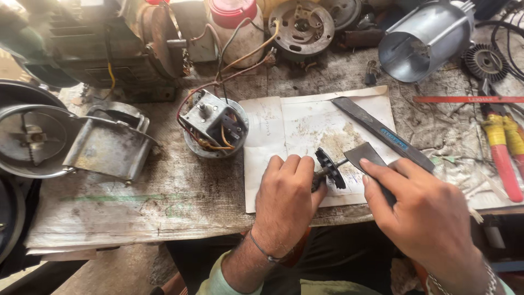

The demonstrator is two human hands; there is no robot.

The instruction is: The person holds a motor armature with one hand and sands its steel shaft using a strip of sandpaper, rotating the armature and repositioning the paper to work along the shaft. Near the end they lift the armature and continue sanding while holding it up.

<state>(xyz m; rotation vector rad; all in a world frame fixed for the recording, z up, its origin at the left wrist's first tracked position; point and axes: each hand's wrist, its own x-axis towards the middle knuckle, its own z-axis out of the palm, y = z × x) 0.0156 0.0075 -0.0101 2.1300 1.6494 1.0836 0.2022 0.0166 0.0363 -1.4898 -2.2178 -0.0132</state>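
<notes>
Fan (329, 168), a small black toothed disc on a shaft, sits over the paper (305, 131) at the near bench edge, clamped in the left hand (289, 188). The right hand (420, 207) is closed on a grey strip (364, 155) whose end touches the shaft. Beyond lie a file (382, 134), a small motor (214, 127), red pliers (502, 155) and a metal tube (423, 41).
</notes>
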